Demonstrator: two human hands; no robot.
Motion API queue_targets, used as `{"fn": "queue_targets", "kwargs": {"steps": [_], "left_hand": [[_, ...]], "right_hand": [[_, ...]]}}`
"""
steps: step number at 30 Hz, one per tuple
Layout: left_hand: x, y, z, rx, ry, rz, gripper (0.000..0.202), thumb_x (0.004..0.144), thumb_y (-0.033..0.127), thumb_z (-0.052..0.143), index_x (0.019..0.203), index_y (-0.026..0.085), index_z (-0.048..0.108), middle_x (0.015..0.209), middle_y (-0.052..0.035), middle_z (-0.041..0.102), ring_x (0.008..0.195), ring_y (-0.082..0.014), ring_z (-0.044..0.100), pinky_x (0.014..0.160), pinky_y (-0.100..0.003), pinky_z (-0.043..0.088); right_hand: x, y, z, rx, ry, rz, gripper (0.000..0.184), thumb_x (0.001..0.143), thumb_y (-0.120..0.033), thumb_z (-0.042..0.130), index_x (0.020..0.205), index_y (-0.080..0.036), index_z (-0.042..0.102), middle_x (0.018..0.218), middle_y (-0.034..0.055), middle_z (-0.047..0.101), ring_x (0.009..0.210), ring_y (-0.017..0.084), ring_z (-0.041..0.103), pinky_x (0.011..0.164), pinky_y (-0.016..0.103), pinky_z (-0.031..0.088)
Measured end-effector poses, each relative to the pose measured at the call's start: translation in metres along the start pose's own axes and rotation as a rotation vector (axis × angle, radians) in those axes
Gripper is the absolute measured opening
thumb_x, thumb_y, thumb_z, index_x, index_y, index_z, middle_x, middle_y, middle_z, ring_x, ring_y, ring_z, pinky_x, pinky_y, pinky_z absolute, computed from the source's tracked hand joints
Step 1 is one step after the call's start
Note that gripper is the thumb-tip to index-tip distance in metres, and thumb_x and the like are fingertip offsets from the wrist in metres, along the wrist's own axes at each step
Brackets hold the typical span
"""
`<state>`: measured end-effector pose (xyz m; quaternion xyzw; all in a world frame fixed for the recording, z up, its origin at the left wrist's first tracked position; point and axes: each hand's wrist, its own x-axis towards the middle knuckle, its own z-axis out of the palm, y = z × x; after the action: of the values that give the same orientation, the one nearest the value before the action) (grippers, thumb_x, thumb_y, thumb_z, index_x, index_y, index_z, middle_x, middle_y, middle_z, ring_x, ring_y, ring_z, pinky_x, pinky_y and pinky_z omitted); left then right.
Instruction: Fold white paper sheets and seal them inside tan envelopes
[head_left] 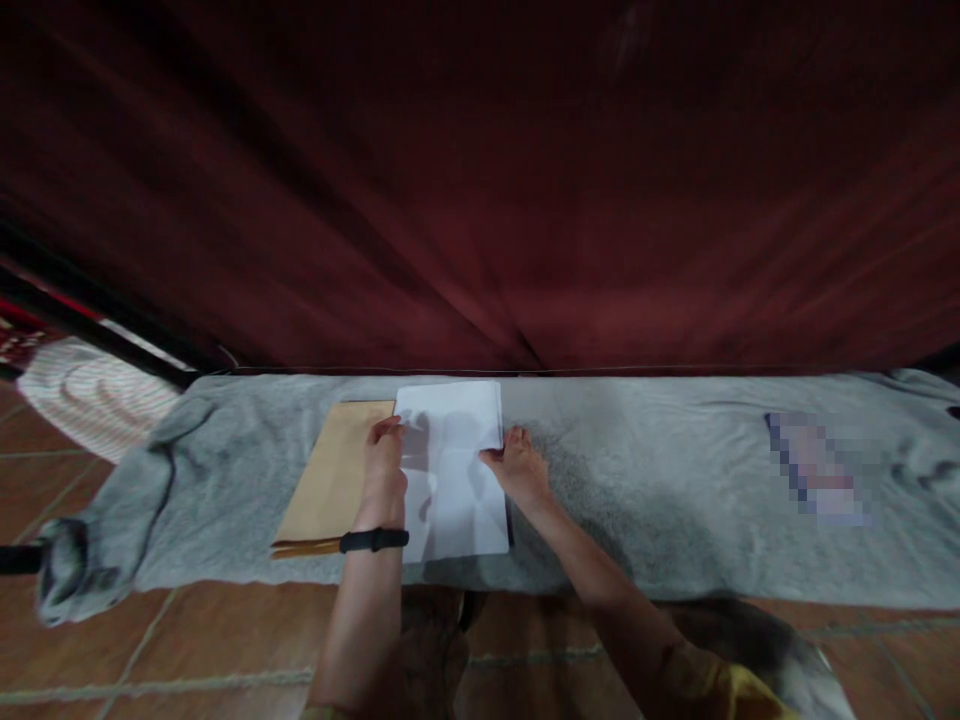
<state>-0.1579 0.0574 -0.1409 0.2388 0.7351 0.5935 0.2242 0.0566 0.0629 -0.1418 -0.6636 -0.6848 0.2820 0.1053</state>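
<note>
A stack of white paper sheets [457, 500] lies on the grey blanket, with shadows of my hands across it. My left hand [385, 455] is closed at the left edge of the sheets, fingers curled and pinching that side. On the opposite edge, my right hand [521, 465] grips the sheets, its thumb on top and its other fingers beyond the edge. Tan envelopes or folders [330, 475] lie partly beneath my left hand and forearm, beside the paper. A black band [373, 540] circles my left wrist.
The grey blanket [637, 480] covers a long, narrow surface. A blurred-out flat item [817, 470] lies at its right. Dark red cloth [525, 200] hangs behind. Tiled floor [240, 640] shows in front, and a whitish striped cloth [97, 395] is at the left.
</note>
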Motion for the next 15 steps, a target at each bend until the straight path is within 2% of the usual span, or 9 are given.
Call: {"fn": "queue_targets", "kwargs": {"steps": [6,11,15], "left_hand": [[-0.0009,0.0009,-0.0012,-0.064,-0.004,-0.121,0.018,0.058,0.024,0.059,0.075,0.020,0.060,0.070,0.0015,0.058,0.072,-0.0166,0.056,0.072,-0.033,0.047],[-0.0047,0.0019,0.0007,-0.071,0.003,-0.114,0.017,0.060,0.024,0.059,0.077,0.020,0.058,0.075,0.0014,0.060,0.078,-0.0172,0.058,0.078,-0.034,0.048],[-0.0051,-0.0004,0.0080,-0.025,-0.007,-0.089,0.014,0.062,0.025,0.060,0.075,0.021,0.056,0.072,0.0014,0.059,0.076,-0.0182,0.059,0.079,-0.037,0.048]], "right_hand": [[0.0010,-0.0031,-0.0020,0.052,-0.017,0.071,0.035,0.091,-0.039,0.063,0.118,-0.018,0.055,0.119,0.0141,0.069,0.106,0.028,0.069,0.083,0.032,0.051],[0.0036,-0.0041,-0.0032,0.093,-0.004,0.103,0.040,0.089,-0.043,0.065,0.118,-0.018,0.055,0.113,0.0125,0.072,0.104,0.028,0.070,0.081,0.033,0.051],[0.0054,-0.0051,-0.0039,0.102,-0.017,0.138,0.033,0.090,-0.041,0.063,0.114,-0.019,0.057,0.107,0.0112,0.074,0.104,0.027,0.071,0.081,0.032,0.051]]}}
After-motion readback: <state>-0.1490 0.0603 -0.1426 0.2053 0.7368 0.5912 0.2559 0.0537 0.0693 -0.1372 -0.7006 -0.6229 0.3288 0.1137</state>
